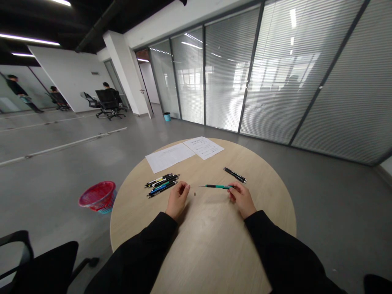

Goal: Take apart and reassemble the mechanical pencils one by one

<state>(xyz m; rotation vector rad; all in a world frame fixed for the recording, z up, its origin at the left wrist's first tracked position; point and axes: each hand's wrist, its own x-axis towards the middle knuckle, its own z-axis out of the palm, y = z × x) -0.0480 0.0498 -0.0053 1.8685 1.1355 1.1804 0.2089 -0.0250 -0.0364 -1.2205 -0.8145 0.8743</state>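
Observation:
A green mechanical pencil (219,186) with a black grip lies level in my right hand (241,199), its thin tip pointing left. The fingers of that hand are closed around the pencil's right end. To the left of the tip, my left hand (178,199) is closed with thumb and fingertips together; whatever they hold, if anything, is too small to make out. On the table between the hands is a small dark speck (194,194). Several pens or pencils (162,184) lie in a pile beside my left hand. Beyond my right hand, a couple of black pens (234,174) lie side by side.
Two printed sheets (171,157) lie at the far side of the round wooden table (202,253). A red-lined wastebasket (99,196) stands on the floor to the left, near a black chair (45,265). Other people are in the far left background.

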